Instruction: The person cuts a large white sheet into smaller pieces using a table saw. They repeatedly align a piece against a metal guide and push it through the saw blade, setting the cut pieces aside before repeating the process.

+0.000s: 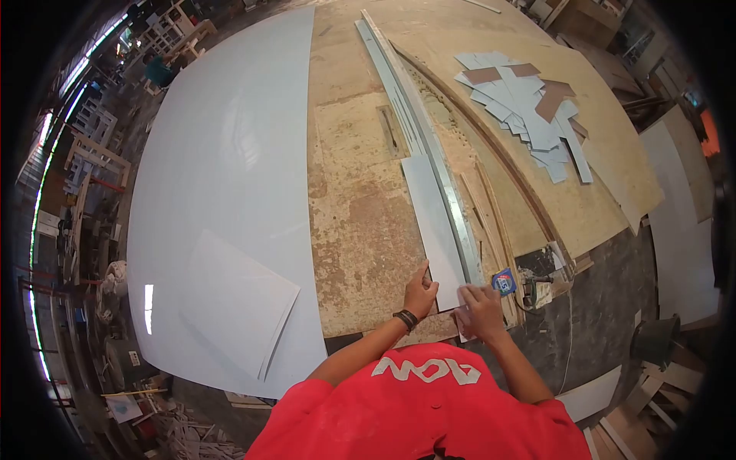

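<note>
A narrow white panel strip (433, 222) lies lengthwise on the worn wooden table, alongside a long metal straightedge bar (437, 149). My left hand (420, 293) is closed at the strip's left edge, thumb and index finger against it. At the strip's near right corner, by the end of the bar, my right hand (483, 313) has its fingers bent over the edge; it is slightly blurred. Part of a white piece shows beneath that hand. A blue tape measure (503, 281) sits just right of my right hand.
A large glossy white sheet (222, 153) covers the left side, with smaller white panels (234, 307) on it. Cut white and brown pieces (529, 107) are heaped at the back right. A power tool (540, 282) lies near the table's right corner. Another person (159, 70) is far left.
</note>
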Demonstrator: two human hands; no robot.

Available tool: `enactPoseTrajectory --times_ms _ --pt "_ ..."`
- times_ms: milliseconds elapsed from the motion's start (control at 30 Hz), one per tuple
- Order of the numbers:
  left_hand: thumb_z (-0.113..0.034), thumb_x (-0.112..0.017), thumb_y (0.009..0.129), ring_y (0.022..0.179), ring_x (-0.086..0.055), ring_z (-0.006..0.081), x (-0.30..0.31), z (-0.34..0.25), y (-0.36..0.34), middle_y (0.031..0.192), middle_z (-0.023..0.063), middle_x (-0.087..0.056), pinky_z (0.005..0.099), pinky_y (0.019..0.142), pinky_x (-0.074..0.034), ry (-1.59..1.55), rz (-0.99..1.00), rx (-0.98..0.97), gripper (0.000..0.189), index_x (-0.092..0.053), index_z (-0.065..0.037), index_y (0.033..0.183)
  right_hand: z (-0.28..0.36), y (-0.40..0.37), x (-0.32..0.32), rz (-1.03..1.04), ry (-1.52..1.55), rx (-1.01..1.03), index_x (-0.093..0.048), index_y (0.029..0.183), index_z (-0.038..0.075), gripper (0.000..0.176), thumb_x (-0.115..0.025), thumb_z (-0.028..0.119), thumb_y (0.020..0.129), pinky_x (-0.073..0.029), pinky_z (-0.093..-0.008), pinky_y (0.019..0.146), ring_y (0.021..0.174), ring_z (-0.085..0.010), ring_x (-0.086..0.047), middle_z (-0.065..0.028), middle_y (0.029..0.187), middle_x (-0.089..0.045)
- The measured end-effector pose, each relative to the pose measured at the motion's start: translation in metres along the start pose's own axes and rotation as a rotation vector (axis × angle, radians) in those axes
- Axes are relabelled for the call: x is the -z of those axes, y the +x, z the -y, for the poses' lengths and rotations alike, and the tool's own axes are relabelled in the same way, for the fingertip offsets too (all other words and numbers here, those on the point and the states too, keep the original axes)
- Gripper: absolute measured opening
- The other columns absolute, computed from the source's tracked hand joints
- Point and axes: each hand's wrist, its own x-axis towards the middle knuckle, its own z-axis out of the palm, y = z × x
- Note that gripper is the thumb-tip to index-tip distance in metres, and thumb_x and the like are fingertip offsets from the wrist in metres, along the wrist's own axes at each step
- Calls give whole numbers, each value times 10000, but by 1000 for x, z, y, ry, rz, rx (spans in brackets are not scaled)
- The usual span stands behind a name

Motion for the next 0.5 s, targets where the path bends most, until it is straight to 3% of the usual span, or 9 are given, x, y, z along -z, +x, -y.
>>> enactPoseTrajectory --times_ms 67,100,167,500 --pt "-70 -689 867 722 -627 167 -5 -9 0 814 86 -639 327 709 -546 18 8 36 688 -479 -15 1520 -10 2 -6 -53 -150 252 -652 1335 127 566 -791 306 816 -257 -589 1159 1391 -321 -460 -86 1344 -655" --pt "-70 -689 867 722 -627 167 -7 -10 1 814 86 -639 327 709 -546 17 12 34 688 -479 -15 1520 -17 4 -12 -54 -152 249 -652 1335 127 566 -791 306 816 -257 -589 1159 1391 -321 -460 -86 1344 -655" --pt "-72 -689 866 733 -637 175 -10 -8 4 804 101 -648 334 711 -548 81 -17 26 689 -476 -10 1519 -29 9 -23 -96 -275 349 -676 1301 126 484 -753 277 848 -185 -721 1152 1426 -315 -416 -57 1360 -645" --pt "-122 -689 852 712 -661 248 -5 -7 38 773 130 -662 380 717 -550 98 -48 27 705 -486 -34 1522 -35 45 -31 -134 -291 368 -722 1228 163 373 -729 301 881 -167 -706 1167 1423 -305 -425 -9 1289 -680"
